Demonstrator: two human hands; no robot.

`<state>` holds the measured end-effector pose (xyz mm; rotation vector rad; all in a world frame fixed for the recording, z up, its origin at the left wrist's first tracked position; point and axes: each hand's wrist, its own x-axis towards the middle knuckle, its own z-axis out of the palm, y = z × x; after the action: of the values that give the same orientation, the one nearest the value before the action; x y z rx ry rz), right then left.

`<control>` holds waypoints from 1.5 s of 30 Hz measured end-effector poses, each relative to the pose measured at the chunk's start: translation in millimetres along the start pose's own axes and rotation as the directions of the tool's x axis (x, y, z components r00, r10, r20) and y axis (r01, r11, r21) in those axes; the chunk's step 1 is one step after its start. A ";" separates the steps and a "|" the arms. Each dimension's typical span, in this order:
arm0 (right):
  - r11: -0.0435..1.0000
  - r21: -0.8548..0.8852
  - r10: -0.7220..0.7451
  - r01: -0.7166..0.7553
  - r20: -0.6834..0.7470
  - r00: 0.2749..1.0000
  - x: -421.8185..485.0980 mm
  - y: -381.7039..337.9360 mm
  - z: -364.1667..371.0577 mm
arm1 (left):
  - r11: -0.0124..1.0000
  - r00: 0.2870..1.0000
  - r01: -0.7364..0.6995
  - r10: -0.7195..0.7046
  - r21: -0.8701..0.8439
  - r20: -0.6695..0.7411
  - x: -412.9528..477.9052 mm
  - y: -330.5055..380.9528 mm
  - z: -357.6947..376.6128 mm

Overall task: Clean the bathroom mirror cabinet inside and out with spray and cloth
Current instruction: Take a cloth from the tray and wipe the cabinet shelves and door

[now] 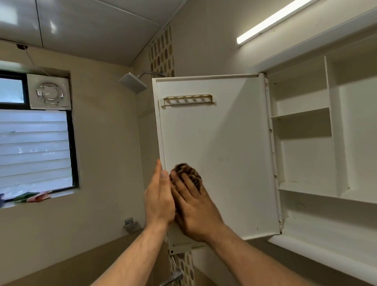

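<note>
no readable text, label, brand, number or sign shows on anything in view.

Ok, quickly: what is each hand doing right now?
Left hand: pinches the edge of the cabinet door.
Right hand: open, pressing the cloth flat on the door.
</note>
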<state>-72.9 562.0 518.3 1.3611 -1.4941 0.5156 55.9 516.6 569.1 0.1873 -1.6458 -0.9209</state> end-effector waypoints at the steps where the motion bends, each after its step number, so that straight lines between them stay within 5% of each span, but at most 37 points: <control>1: 1.000 -0.017 0.019 -0.019 0.004 1.000 -9.7 12.8 -1.4 | 1.000 1.000 -0.010 0.010 0.018 0.002 -2.4 -0.7 1.1; 5: 0.906 0.009 0.422 -0.424 -0.130 0.897 -34.3 53.9 -21.0 | 0.997 1.000 -0.010 0.009 0.081 0.013 -20.0 -4.5 2.8; 9: 0.493 0.248 0.867 -0.834 -0.224 0.446 -4.5 59.4 -41.5 | 0.995 0.999 -0.026 0.022 0.091 0.042 -31.7 -7.6 1.0; 10: 0.405 0.287 0.911 -0.868 -0.208 0.356 9.4 52.4 -44.4 | 0.996 0.999 -0.024 0.020 0.090 0.046 -34.1 -10.1 -0.3; 11: 0.382 0.295 0.922 -0.876 -0.189 0.338 21.6 44.0 -46.8 | 0.996 0.999 -0.018 0.013 0.087 0.049 -36.4 -12.3 -1.1; 13: 0.570 0.236 0.822 -0.787 -0.163 0.546 37.6 25.2 -47.9 | 0.997 0.999 -0.010 0.007 0.074 0.041 -39.3 -17.2 -2.0; 15: 0.872 0.132 0.486 -0.471 -0.121 0.866 39.4 13.4 -45.4 | 0.998 1.000 -0.019 0.019 0.052 0.017 -41.0 -20.8 -0.9; 16: 0.966 0.092 0.248 -0.241 -0.069 0.966 36.1 11.7 -44.2 | 0.999 1.000 -0.025 0.024 0.039 0.002 -40.8 -22.3 0.0; 18: 0.983 0.029 -0.182 0.180 0.057 0.982 19.9 20.2 -43.5 | 1.000 1.000 -0.025 0.025 0.013 -0.009 -41.6 -23.0 2.8; 20: 0.937 0.018 -0.349 0.349 0.108 0.931 -1.4 39.0 -45.9 | 1.000 1.000 -0.024 0.024 -0.004 -0.007 -42.8 -22.1 3.5; 22: 0.962 0.094 -0.259 0.255 0.028 0.966 -19.7 59.3 -51.7 | 0.999 1.000 -0.027 0.027 -0.018 0.001 -43.5 -22.4 1.1; 24: 0.972 0.221 0.103 -0.081 -0.092 0.990 -22.6 76.6 -61.6 | 0.999 0.999 -0.037 0.037 -0.028 0.026 -43.9 -24.5 -1.3; 26: 0.868 0.322 0.452 -0.377 -0.201 0.869 3.0 83.8 -72.2 | 0.998 0.999 -0.050 0.051 -0.023 0.019 -45.5 -27.3 -1.6; 28: 0.755 0.418 0.635 -0.506 -0.271 0.723 46.3 78.6 -80.8 | 0.998 0.998 -0.060 0.059 -0.019 -0.020 -46.9 -29.1 1.9; 30: 0.749 0.461 0.635 -0.477 -0.291 0.716 84.4 61.6 -82.7 | 0.997 0.995 -0.076 0.075 -0.020 -0.065 -47.3 -29.7 7.0; 33: 0.975 0.204 0.135 -0.084 -0.246 0.960 85.3 24.4 -62.3 | 0.993 0.987 -0.116 0.111 -0.036 -0.119 -45.6 -31.3 11.7; 34: 0.992 0.106 -0.053 0.074 -0.192 0.980 73.4 17.9 -53.2 | 0.991 0.984 -0.130 0.124 -0.042 -0.129 -45.1 -32.6 11.7; 36: 0.981 0.020 -0.190 0.195 -0.138 0.972 49.9 27.5 -41.7 | 0.989 0.984 -0.138 0.131 -0.051 -0.124 -44.7 -36.4 14.3; 40: 0.986 0.077 0.158 -0.145 -0.186 0.970 12.8 77.4 -43.8 | 0.991 0.988 -0.135 0.133 -0.019 -0.083 -54.0 -44.4 20.0; 43: 0.857 0.104 0.515 -0.505 -0.216 0.829 -19.5 119.7 -59.8 | 0.990 0.989 -0.132 0.134 0.043 -0.055 -60.5 -48.9 22.9; 45: 0.791 0.130 0.610 -0.597 -0.221 0.761 -39.3 124.6 -62.7 | 0.987 0.989 -0.138 0.142 0.083 -0.042 -63.8 -49.8 23.3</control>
<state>-168.3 667.2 547.3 0.7737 -1.6988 1.1036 37.4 530.4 488.2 0.1453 -1.6309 -0.7391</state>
